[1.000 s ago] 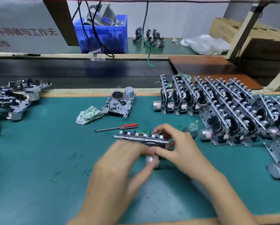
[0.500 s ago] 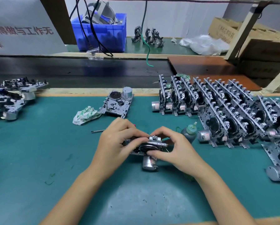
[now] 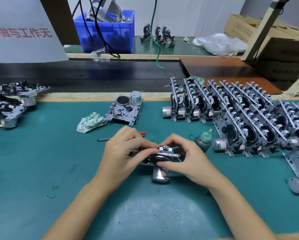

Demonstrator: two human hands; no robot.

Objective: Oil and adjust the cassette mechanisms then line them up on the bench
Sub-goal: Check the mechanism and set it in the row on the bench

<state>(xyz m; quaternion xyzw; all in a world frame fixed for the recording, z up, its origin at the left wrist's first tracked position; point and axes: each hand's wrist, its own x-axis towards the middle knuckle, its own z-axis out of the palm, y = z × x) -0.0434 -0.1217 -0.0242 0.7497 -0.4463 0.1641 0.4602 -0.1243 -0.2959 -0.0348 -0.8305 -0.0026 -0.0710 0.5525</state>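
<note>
One mechanism (image 3: 155, 157) is held just above the mat (image 3: 50, 170), pinched between the curled fingers of the left hand (image 3: 122, 151) and right hand (image 3: 185, 158); its motor hangs below the grip. The adjusting step appears to be in hand. Next, oiling or standing it up is likely called for: the oil bottle (image 3: 203, 142) lies just right of the grip, the finished rows (image 3: 231, 115) beyond it. A screwdriver (image 3: 103, 139) and rag (image 3: 90, 122) lie behind the left hand, a conveyor (image 3: 93, 75) further back.

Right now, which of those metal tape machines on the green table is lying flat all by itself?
The tape machine beside the crumpled rag. It lies flat and alone; those on the right stand on edge in rows.
</note>
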